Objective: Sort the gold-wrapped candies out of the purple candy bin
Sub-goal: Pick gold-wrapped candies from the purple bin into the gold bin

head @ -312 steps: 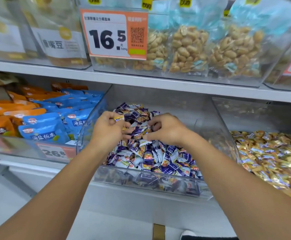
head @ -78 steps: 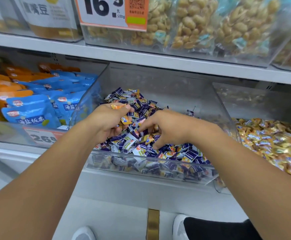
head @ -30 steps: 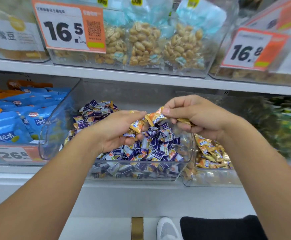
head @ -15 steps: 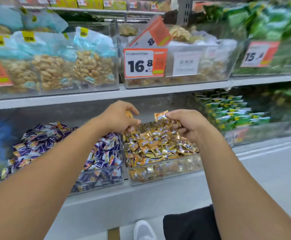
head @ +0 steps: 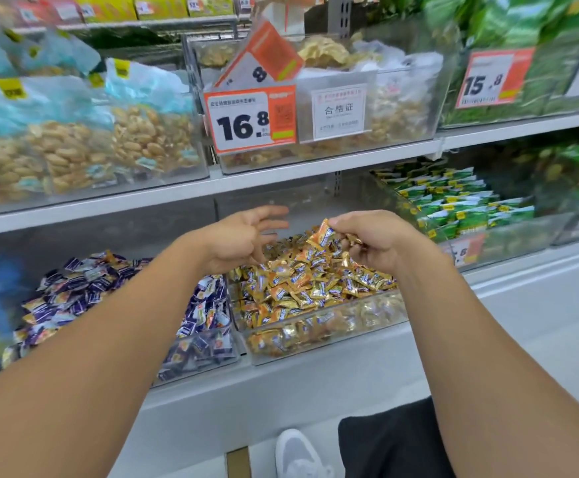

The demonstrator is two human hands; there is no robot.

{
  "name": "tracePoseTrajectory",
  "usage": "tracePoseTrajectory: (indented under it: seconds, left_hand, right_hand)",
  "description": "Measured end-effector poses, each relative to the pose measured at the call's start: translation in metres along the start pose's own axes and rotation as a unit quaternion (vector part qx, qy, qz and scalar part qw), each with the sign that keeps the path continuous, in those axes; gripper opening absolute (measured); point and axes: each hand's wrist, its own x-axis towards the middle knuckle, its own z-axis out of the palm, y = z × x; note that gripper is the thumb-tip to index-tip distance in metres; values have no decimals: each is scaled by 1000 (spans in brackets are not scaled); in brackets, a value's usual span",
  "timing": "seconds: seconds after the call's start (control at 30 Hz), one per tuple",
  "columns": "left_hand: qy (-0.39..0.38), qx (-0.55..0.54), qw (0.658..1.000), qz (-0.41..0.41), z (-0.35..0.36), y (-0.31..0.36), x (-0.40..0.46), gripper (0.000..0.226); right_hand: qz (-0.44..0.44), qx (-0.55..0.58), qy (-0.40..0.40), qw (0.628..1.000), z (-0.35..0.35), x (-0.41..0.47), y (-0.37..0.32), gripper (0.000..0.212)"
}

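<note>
I stand at a shop shelf of clear bins, both forearms stretched out over the lower row. My right hand is curled, thumb and forefinger pinching a gold-wrapped candy by its edge, more gold wrappers bunched in the palm; it hangs above the gold candy bin. My left hand hovers just beside it over the same bin's left side, fingers spread and slack, holding nothing. Left of that hand, under my left forearm, lies the purple candy bin, heaped with purple wrappers. Beyond my right hand sit green packets. Farther up, above both hands, are a 16.8 price tag and bagged nuts.
</note>
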Motion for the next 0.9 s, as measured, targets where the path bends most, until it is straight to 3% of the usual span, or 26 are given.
tracePoseTrajectory:
  seconds: [0.1,0.2,0.27,0.33,0.43,0.53,0.6,0.67,0.77,0.83,0.9]
  left_hand:
    - [-4,19,1000,21,-2,0,-4,93]
    - [37,73,994,73,2,-3,-8,62]
    - [92,166,973,130,3,-5,-18,40]
    - [151,286,928,183,0,-8,-34,29]
    - [219,326,896,207,-11,-22,-67,24]
    - [258,286,900,204,-22,-40,-94,23]
    - [268,267,906,190,-30,-52,-107,23]
    - [273,261,909,178,-39,-65,-114,23]
    - [275,278,908,152,-56,-76,-115,24]
    - [278,301,903,126,-70,-81,-115,22]
    - [285,335,892,102,-89,-93,-121,20]
  right_hand:
    - [-2,4,-5,1000,6,-2,0,3]
    - [-2,10,-4,1000,8,-1,0,2]
    - [2,6,-12,1000,9,-3,-1,3]
    - [8,16,-15,1000,13,-3,0,8]
    - [44,113,-46,992,19,-3,1,39]
    - [76,165,-113,977,18,5,6,80]
    - [71,168,-123,975,20,6,6,89]
    - [40,116,-114,986,27,-3,2,85]
    - [-78,-65,-55,993,39,-31,-11,53]
    - [-205,-197,-27,958,50,-52,-19,26]
    - [-316,-291,-78,900,80,-70,-24,8]
